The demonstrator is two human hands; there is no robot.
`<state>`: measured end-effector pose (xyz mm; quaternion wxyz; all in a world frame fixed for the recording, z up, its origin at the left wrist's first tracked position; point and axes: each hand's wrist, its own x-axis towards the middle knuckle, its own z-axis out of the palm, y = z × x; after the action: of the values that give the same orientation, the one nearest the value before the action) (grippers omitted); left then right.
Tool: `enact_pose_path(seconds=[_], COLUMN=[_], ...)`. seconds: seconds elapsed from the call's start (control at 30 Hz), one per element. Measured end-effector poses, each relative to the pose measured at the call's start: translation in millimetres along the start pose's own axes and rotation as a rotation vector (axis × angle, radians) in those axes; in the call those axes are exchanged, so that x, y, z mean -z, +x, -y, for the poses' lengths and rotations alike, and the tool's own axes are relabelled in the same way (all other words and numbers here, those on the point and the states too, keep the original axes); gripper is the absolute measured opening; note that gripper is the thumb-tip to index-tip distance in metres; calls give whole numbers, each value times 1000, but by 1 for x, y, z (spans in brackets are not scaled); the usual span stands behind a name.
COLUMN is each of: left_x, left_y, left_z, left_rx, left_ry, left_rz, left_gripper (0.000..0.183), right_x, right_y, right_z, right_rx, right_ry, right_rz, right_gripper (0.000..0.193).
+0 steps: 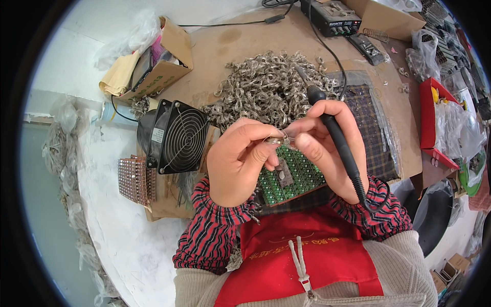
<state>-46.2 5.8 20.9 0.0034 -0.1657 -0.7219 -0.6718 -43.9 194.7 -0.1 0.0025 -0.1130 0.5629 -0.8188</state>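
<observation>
My left hand [230,163] is closed, pinching a small coil of thin silvery wire [277,139] between thumb and fingers. Fingertips of my right hand [332,156] meet at the same wire from the other side. A black-handled soldering iron [338,140] also lies in my right hand, across the fingers, its tip pointing up and away to the left. Just below both hands is a green circuit board panel [302,179] dotted with rows of small parts. On it rests a small greyish flat piece [283,173]. Beyond my fingers lies a large heap of looped wire bundles [255,92].
Left of my hands stands a black fan [186,138], with a stack of boards [135,179] beside it. An open carton [176,46] is at the back left. The iron's cord runs to a black soldering station [332,19]. At right is a red box [429,117] of plastic bags.
</observation>
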Motion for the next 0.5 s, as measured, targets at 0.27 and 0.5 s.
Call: enact_pose_path(seconds=[0.27, 0.5], left_x=[-13, -11], left_y=[-15, -22], left_z=[2, -1], left_rx=[217, 275], left_ry=[-509, -191], left_rz=[-40, -126], left_gripper=[21, 14], right_x=[-5, 3], right_y=[-3, -4], right_z=[-10, 2], right_rx=[354, 579], right_ry=[-404, -700], right_rz=[-97, 12], right_gripper=[38, 36])
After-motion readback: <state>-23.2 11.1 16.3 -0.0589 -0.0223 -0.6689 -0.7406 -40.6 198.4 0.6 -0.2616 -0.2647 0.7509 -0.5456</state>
